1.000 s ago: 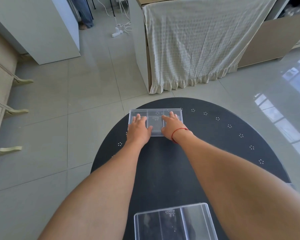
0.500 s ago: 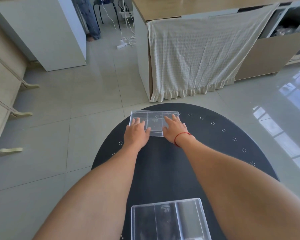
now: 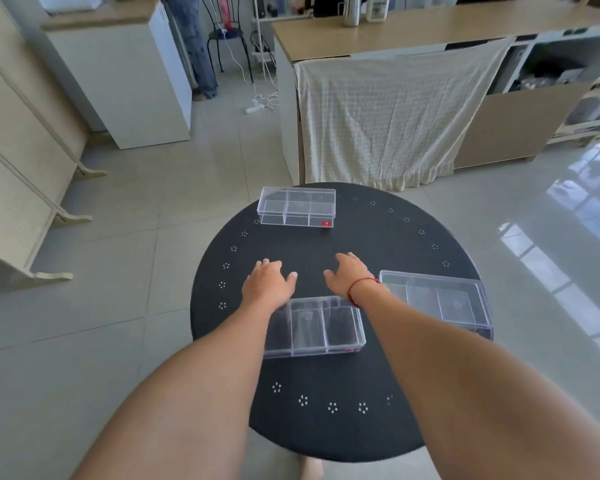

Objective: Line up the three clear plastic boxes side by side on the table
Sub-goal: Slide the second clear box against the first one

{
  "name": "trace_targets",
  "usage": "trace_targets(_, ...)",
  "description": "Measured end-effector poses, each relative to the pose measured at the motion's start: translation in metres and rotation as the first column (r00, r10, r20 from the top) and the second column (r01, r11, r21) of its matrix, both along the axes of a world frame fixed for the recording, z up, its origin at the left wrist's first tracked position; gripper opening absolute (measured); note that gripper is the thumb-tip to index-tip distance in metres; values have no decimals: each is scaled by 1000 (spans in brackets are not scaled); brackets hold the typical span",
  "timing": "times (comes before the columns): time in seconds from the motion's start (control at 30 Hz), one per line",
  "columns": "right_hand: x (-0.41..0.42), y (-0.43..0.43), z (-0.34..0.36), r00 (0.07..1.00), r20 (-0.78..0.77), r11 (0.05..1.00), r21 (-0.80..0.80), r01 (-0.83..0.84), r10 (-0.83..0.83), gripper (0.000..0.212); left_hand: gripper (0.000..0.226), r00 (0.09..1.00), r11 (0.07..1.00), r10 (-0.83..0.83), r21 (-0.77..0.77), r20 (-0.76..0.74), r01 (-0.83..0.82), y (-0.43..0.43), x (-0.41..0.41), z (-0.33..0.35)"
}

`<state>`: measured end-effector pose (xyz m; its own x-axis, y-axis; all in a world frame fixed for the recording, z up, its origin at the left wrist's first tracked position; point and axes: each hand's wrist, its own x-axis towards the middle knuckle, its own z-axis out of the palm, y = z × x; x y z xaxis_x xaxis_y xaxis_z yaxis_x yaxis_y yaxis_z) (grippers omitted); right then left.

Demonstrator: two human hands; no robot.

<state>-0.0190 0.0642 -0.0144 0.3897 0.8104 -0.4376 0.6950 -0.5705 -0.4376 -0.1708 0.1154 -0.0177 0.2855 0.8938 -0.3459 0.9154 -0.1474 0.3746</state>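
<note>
Three clear plastic boxes with inner dividers lie on a round black table. The far box sits near the table's back edge, left of centre. A middle box lies between my forearms, partly hidden by the left one. At the right edge rests the third box, its near corner covered by my right forearm. My left hand and my right hand, which wears a red wrist string, hover over bare tabletop between the far and middle boxes. Both hands have spread fingers and hold nothing.
Beyond the table stands a wooden counter draped with a cream cloth. A white cabinet and a person's legs are at the back left. Beige furniture lines the left wall. Tiled floor surrounds the table.
Both hands have left the far box and drawn back toward me. The view has pulled back, so the whole table and the third box at the right now show.
</note>
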Motion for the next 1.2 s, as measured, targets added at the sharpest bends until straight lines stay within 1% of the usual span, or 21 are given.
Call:
trace_targets(0.1, -11, -31, -16, 999, -38, 998, -61, 34, -37, 58, 56, 998, 997, 59, -38, -24, -60, -32, -19, -9)
trace_targets(0.17, -17, -44, -26, 995, -50, 993, -88, 80, -84, 63, 62, 989, 987, 139, -74, -49, -142, -45, -29, -19)
trace_targets(0.23, -21, -53, -34, 981, -91, 979, -119, 163, -174, 74, 74, 965, 953, 256, -154, -53, -261, -53, -35, -30)
trace_targets(0.3, -22, -59, -42, 944, -170, 952, -169, 254, -282, 83, 76, 928, 894, 373, -263, -11, -362, -57, -38, -39)
trace_targets(0.37, -22, -63, -47, 914, -215, 929, -215, 300, -345, 76, 70, 888, 839, 458, -349, 39, -417, -59, -36, -43)
trace_targets(0.47, -19, -64, -50, 886, -245, 916, -178, 358, -394, 55, 61, 834, 799, 543, -370, 103, -475, -57, -30, -42)
trace_targets(0.53, -18, -60, -45, 878, -248, 911, -162, 379, -409, 53, 58, 822, 800, 554, -357, 132, -482, -50, -26, -37)
trace_targets(0.67, -10, -36, -27, 884, -254, 919, -118, 375, -393, 55, 55, 820, 820, 547, -302, 169, -486, -27, -20, -19)
trace_targets(0.77, -4, -10, -13, 893, -255, 929, -85, 361, -370, 55, 56, 822, 831, 538, -275, 183, -483, -4, -14, -6)
trace_targets(0.87, 2, 15, -7, 886, -264, 923, -64, 378, -381, 55, 57, 830, 842, 525, -257, 188, -475, 20, -7, 2)
trace_targets(1.07, 2, 62, -15, 872, -280, 915, -91, 393, -402, 51, 59, 849, 855, 500, -257, 173, -451, 68, -5, -2)
trace_targets(1.2, 1, 84, -29, 856, -288, 903, -110, 416, -429, 57, 69, 872, 870, 458, -292, 175, -398, 94, -5, -19)
